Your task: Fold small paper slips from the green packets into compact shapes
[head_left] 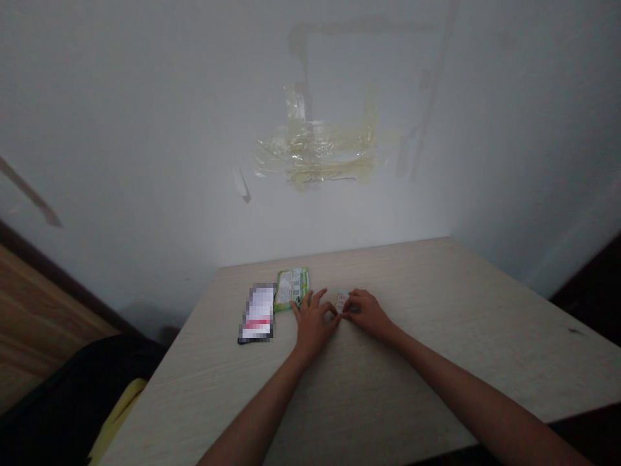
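Over the middle of the table, my left hand point(314, 323) has its thumb and index finger pinched at the near edge of a small printed card point(341, 300). Its other fingers are spread, reaching over the near edge of a green and white printed packet point(292, 285). My right hand point(369, 314) is closed, its fingertips pinching the same small card at its near right side. The two hands' fingertips almost meet. Fingers cover part of the card, so its exact shape is hard to make out.
A phone-like dark-edged object point(258, 314) with a blurred-out screen lies left of the packet. The pale wooden table point(436, 285) meets a white wall point(169, 162) bearing strips of old tape point(320, 152). Dark and yellow cloth point(119, 408) is at the lower left.
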The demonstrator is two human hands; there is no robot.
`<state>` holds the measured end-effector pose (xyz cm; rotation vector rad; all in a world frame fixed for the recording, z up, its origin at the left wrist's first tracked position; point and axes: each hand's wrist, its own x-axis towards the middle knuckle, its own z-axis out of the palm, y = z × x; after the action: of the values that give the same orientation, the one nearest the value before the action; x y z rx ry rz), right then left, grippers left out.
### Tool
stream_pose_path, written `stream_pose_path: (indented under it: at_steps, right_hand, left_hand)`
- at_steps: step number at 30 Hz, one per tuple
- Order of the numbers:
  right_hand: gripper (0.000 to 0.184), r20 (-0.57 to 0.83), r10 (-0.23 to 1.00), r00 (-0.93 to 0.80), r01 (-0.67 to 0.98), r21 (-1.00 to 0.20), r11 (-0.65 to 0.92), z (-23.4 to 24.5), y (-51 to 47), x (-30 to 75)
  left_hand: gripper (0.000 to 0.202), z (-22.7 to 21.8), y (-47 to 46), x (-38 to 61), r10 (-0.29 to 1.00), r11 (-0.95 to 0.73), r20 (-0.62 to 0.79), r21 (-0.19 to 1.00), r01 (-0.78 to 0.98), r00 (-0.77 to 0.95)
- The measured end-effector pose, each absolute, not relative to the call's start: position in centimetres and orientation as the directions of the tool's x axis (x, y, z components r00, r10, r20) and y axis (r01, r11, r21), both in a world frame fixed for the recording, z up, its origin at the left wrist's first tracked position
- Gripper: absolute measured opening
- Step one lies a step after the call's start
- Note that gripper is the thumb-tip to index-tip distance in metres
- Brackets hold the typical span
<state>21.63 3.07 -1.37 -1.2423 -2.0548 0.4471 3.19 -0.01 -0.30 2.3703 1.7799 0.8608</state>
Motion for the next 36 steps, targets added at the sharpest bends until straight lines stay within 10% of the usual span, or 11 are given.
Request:
stream_pose_path:
  at_steps: [36]
  right_hand:
    - [0.025,0.343,0.765,-0.546,0.548,-0.544,0.635,-1.2,4.2,24.3]
  left_hand:
    - [0.021,0.6,0.0,2.0,0.825,-0.555,0.331,0.321,0.767,0.458]
